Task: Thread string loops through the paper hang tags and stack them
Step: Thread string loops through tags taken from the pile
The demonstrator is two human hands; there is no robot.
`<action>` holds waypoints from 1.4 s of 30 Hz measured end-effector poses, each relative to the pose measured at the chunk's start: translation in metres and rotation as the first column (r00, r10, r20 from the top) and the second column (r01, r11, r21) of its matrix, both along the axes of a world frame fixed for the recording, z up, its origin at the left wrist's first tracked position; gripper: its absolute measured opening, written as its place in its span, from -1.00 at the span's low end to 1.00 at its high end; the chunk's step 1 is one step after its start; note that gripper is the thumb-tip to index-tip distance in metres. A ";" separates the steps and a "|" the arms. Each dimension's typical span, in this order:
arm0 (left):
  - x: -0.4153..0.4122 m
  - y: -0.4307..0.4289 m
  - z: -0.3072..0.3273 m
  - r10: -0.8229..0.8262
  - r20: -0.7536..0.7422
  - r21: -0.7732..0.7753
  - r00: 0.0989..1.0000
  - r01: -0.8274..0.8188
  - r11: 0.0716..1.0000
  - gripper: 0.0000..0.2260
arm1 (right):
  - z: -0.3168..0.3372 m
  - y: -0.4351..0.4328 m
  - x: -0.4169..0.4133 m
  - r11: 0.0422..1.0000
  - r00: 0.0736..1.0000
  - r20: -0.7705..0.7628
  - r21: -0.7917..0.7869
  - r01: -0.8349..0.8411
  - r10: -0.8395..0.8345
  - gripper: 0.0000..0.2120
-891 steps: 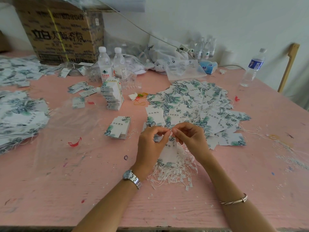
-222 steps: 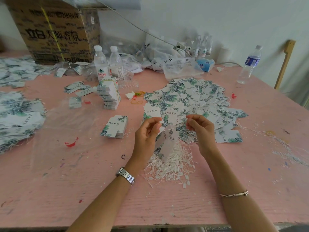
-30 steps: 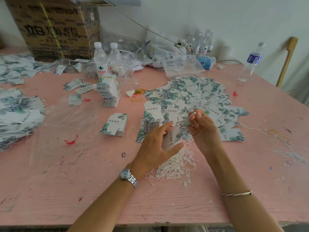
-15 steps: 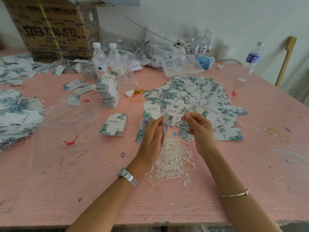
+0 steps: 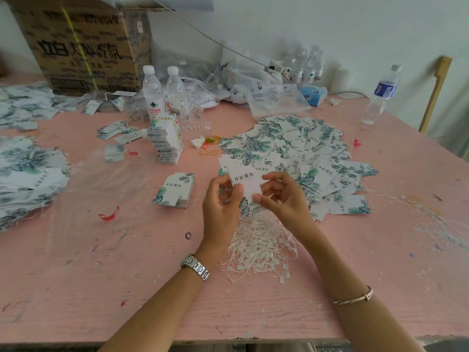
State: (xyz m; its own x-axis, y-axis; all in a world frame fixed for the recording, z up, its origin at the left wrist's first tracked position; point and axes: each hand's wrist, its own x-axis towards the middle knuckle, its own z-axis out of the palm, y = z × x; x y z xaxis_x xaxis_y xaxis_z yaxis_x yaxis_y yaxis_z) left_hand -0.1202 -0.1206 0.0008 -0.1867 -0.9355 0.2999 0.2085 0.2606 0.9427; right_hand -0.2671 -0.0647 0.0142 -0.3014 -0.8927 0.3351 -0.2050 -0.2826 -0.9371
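On the far left of the pink counter (image 5: 355, 288), a broad heap of leaf-printed tags (image 5: 28, 179) lies well apart from the work. Nearer the middle, a small squared stack of tags (image 5: 175, 190) sits just left of the left hand (image 5: 220, 201), so that hand looks the nearer one for setting a finished piece down there.

Between the 2 hands, raised off the counter, is the hang tag (image 5: 245, 181), its printed face toward the camera. Its long axis runs roughly away from the person and tilts a little, with the lower end dipping behind the fingers. The left hand pinches its left edge, thumb in front and fingers curled behind, wrist bent upward. The right hand (image 5: 281, 196) closes on the right edge, fingertips drawn together. It may also hold a string, but that is too fine to tell. The tag's hole is not visible.

Directly below the hands and toward the person lies the tangle of white string loops (image 5: 258, 245). Beyond and to the right spreads the loose pile of tags (image 5: 304, 153), some visibly strung. My guess is that threading of this tag is the step in hand.
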 end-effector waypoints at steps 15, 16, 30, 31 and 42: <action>0.002 0.002 -0.001 -0.022 0.068 -0.183 0.997 0.035 0.982 -0.90 | -0.003 -0.002 -0.046 0.566 0.537 -0.223 -0.097 0.819 -0.814 -0.76; 0.002 0.002 -0.001 -0.022 0.085 -0.199 0.996 0.039 0.979 -0.90 | -0.003 -0.003 -0.048 0.559 0.529 -0.261 -0.050 0.828 -0.807 -0.72; 0.007 -0.001 -0.010 0.260 0.567 -0.484 0.782 0.061 0.873 -0.82 | -0.005 -0.002 -0.036 0.683 0.506 -0.611 -0.079 0.726 -0.608 -0.75; 0.007 0.000 -0.010 0.278 0.587 -0.489 0.760 0.059 0.870 -0.81 | -0.005 -0.003 -0.031 0.756 0.541 -0.637 -0.103 0.647 -0.550 -0.76; 0.005 -0.002 -0.013 0.325 0.626 -0.495 0.709 0.040 0.868 -0.77 | -0.015 -0.008 -0.007 0.925 0.620 -0.769 0.111 0.364 -0.152 -0.81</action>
